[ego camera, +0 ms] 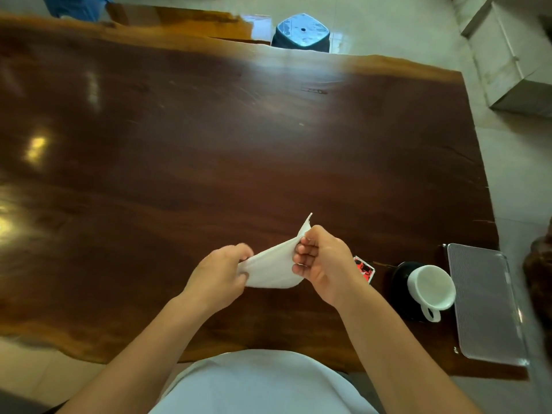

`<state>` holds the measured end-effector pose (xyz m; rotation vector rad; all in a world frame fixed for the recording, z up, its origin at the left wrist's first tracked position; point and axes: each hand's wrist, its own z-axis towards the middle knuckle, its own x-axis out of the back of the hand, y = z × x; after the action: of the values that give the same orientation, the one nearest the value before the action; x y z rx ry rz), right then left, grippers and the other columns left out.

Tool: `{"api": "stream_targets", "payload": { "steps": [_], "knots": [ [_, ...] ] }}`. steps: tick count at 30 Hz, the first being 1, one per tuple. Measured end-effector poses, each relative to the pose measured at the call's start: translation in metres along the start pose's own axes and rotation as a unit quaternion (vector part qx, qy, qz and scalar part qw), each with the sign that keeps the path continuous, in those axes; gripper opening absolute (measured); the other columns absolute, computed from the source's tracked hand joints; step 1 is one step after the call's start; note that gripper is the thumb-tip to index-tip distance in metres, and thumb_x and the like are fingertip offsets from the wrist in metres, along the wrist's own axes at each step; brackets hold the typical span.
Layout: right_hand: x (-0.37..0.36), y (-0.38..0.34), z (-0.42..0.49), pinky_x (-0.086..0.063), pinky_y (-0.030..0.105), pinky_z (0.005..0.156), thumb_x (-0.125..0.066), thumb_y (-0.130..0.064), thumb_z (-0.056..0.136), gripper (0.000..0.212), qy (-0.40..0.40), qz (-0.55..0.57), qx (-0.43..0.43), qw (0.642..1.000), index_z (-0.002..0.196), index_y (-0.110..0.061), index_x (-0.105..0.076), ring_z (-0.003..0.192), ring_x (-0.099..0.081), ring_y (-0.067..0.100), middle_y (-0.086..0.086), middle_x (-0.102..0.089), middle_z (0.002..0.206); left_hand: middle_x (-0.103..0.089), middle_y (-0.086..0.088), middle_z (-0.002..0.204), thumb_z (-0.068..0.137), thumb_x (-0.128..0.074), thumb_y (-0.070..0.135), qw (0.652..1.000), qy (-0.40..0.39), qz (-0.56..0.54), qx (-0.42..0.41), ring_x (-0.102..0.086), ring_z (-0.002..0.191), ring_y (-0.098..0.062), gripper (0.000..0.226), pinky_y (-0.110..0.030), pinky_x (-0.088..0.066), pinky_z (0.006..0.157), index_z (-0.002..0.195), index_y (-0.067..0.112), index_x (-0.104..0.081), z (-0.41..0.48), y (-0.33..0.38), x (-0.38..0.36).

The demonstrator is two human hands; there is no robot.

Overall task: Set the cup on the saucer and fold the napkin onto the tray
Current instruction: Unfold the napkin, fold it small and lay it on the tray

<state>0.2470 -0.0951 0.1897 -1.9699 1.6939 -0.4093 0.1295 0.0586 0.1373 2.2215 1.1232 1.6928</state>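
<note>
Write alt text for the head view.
Both hands, left hand and right hand, hold a white napkin above a dark wooden table. At right, a white cup sits on a black saucer beside a grey tray.

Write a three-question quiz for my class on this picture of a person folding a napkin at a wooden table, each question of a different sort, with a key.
1. True or false: the white cup is standing on the dark saucer.
2. Multiple choice: the napkin is
A. lying flat on the tray
B. held between both hands above the table
C. tucked inside the cup
3. Short answer: on which side of the cup does the grey tray lie, as the person sees it?

Key
1. True.
2. B: the left hand and the right hand each grip an end.
3. On its right, near the edge of the table.
</note>
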Motion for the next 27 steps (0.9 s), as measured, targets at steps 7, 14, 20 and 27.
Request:
{"api": "stream_targets", "payload": {
  "steps": [7, 14, 20, 27],
  "knots": [
    [0.021, -0.012, 0.007, -0.049, 0.037, 0.062, -0.051, -0.01, 0.086, 0.021, -0.028, 0.055, -0.009, 0.998, 0.065, -0.011, -0.054, 0.055, -0.052, 0.018, 0.005, -0.055, 0.057, -0.071, 0.007, 0.088, 0.095, -0.066, 0.019, 0.993, 0.037, -0.02, 0.11, -0.064, 0.075, -0.007, 0.016, -0.031, -0.061, 0.073, 0.107, 0.023, -0.076, 0.008, -0.036, 0.003],
    [0.036, -0.016, 0.012, -0.049, 0.034, 0.062, -0.05, -0.011, 0.085, 0.024, -0.054, 0.099, -0.025, 0.993, 0.061, -0.012, -0.051, 0.055, -0.051, 0.018, 0.006, -0.053, 0.059, -0.045, 0.012, 0.14, 0.075, -0.086, 0.014, 0.988, -0.144, -0.061, 0.019, -0.065, 0.095, -0.009, 0.092, -0.025, -0.063, 0.073, 0.15, 0.037, -0.037, 0.028, -0.006, -0.002],
    [0.044, -0.016, 0.014, -0.05, 0.034, 0.061, -0.05, -0.012, 0.085, 0.023, -0.045, 0.114, -0.018, 0.992, 0.063, -0.011, -0.054, 0.057, -0.053, 0.018, 0.006, -0.057, 0.06, -0.048, 0.0, 0.138, 0.082, -0.078, 0.01, 0.886, -0.319, -0.314, 0.116, -0.067, 0.107, -0.023, 0.083, -0.037, -0.063, 0.083, 0.148, 0.036, -0.034, 0.033, 0.021, -0.039],
    [0.062, -0.022, 0.021, -0.05, 0.035, 0.062, -0.052, -0.013, 0.089, 0.022, -0.02, 0.095, 0.005, 0.995, 0.067, -0.011, -0.055, 0.058, -0.055, 0.018, 0.006, -0.058, 0.062, -0.074, -0.005, 0.094, 0.101, -0.054, 0.009, 0.924, -0.024, -0.339, 0.173, -0.076, 0.078, -0.018, 0.032, -0.035, -0.065, 0.071, 0.129, 0.016, -0.067, 0.032, 0.021, -0.061]
  ]
}}
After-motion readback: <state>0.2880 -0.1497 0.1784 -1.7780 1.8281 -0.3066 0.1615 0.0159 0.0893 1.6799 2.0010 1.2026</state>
